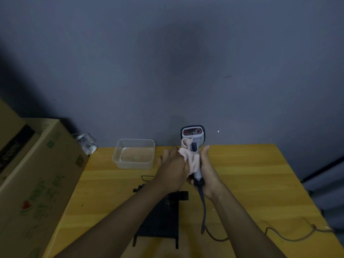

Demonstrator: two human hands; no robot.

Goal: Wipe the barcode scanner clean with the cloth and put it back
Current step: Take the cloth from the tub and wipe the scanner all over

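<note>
both forearms fill the bottom of the view, reaching out over the yellow surface point(251, 183). right hand point(208, 175) has its fingers clamped round the grip of the barcode scanner point(194, 144), holding it upright above the surface with the window facing back at the camera. left hand point(172, 169) has its fingers closed on the pale cloth point(189, 161), pressing it against the left side of the handle, just under the head.

what could go wrong imo: the cable point(204, 211) hangs off the bottom of the handle and loops away across the surface to the right, so a big twist while wiping could snag it or yank it. also the grip sits low on the handle, so hard rubbing up top could lever the scanner loose.

the black stand point(163, 220) lies right under the arms, probably where it goes back, nothing blocking it but the arms. clear plastic tub point(134, 153) sits just left of the hands, near enough to get elbowed. cardboard boxes point(37, 174) stacked far left, well apart.
</note>
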